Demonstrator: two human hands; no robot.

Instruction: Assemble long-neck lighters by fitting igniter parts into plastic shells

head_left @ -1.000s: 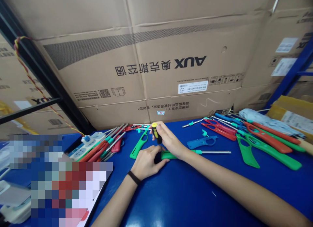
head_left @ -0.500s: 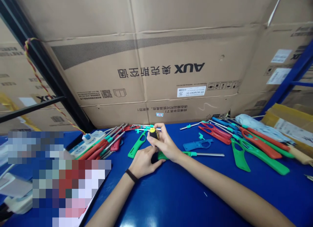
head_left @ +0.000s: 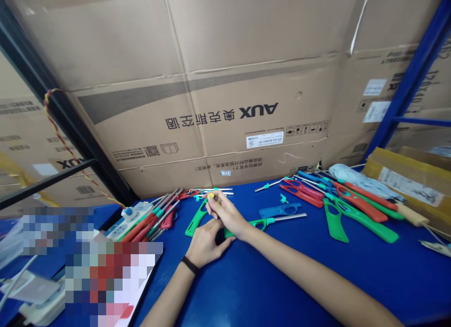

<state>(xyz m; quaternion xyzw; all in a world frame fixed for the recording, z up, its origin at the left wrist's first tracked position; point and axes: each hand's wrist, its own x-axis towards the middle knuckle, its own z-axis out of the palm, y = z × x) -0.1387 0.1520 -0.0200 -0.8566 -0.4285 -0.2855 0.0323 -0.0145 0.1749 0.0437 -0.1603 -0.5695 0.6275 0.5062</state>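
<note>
My right hand (head_left: 229, 215) is closed around a screwdriver (head_left: 211, 196) with a yellow-and-black handle; its yellow end shows above the fingers and its tip is hidden. The screwdriver stands roughly upright over a green stick lighter (head_left: 260, 224), whose metal tube points to the right. My left hand (head_left: 205, 245), a black band at its wrist, grips the lighter's handle end against the table, mostly covering it. Just beyond the left hand lies a loose green lighter shell half (head_left: 195, 221). A blue shell half (head_left: 280, 209) and a small teal plastic part (head_left: 283, 198) rest beyond the tube.
Red lighters and metal tubes (head_left: 151, 221) lie at left beside a white power strip (head_left: 121, 226). Red, green and orange lighter parts (head_left: 362, 214) are spread at right, near an open carton (head_left: 405, 176). A cardboard wall (head_left: 225, 106) stands behind the blue table (head_left: 246, 289).
The view has shifted a little. The right hand and screwdriver have turned, so less of the black-and-yellow handle shows. The left hand stays on the green lighter.
</note>
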